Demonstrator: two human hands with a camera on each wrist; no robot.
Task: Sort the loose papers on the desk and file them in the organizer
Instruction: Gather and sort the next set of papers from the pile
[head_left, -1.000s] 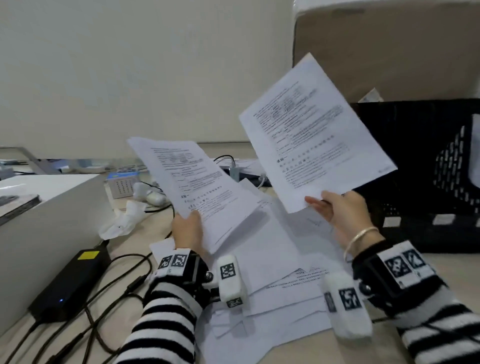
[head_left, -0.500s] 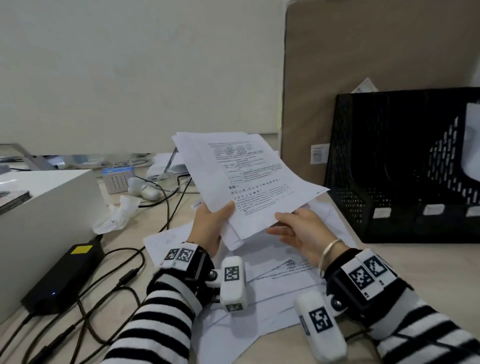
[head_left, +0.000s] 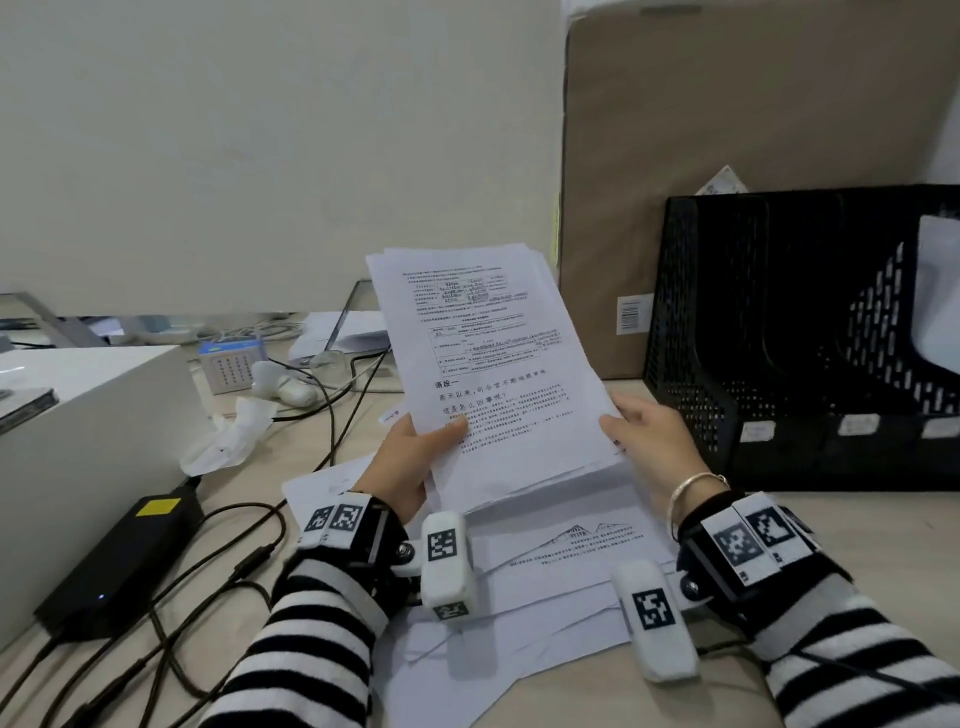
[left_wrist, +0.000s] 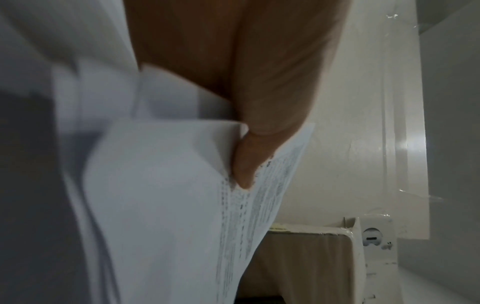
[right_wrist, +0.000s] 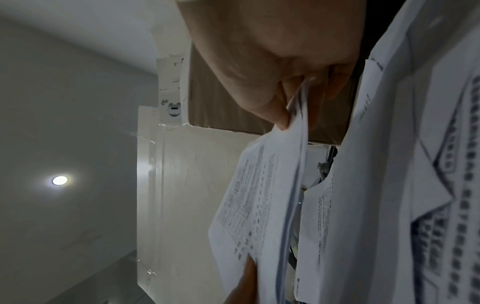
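**Both hands hold one stack of papers above the surface**

Head view: left hand (head_left: 410, 467) grips the stack of papers (head_left: 488, 374) at its lower left edge, thumb on the printed top sheet; right hand (head_left: 654, 441) grips the lower right edge, fingers curled under; stack tilted up toward the camera, raised off the surface (head_left: 249, 467); sheets not squared, edges fanned at top and bottom. More loose papers (head_left: 561, 561) lie flat under the wrists, overlapping, one w/ a line drawing. Black mesh organizer (head_left: 810, 332) stands upright to the right, just beside the right hand but apart from the stack; a white sheet shows in its far right compartment. Cardboard box (head_left: 727, 156) behind it; power brick (head_left: 119, 561) w/ cables and white box (head_left: 88, 405) to the left.

Left wrist view, not seen from the head: thumb (left_wrist: 249, 164) pressing onto the printed side, stack bending round it; underside fingers hidden by paper.

Right wrist view: fingers (right_wrist: 275, 107) pinch the stack's edge, several sheet edges visible side-on; loose papers close to the lens at right; organizer not in this view; a ceiling light shows at left.
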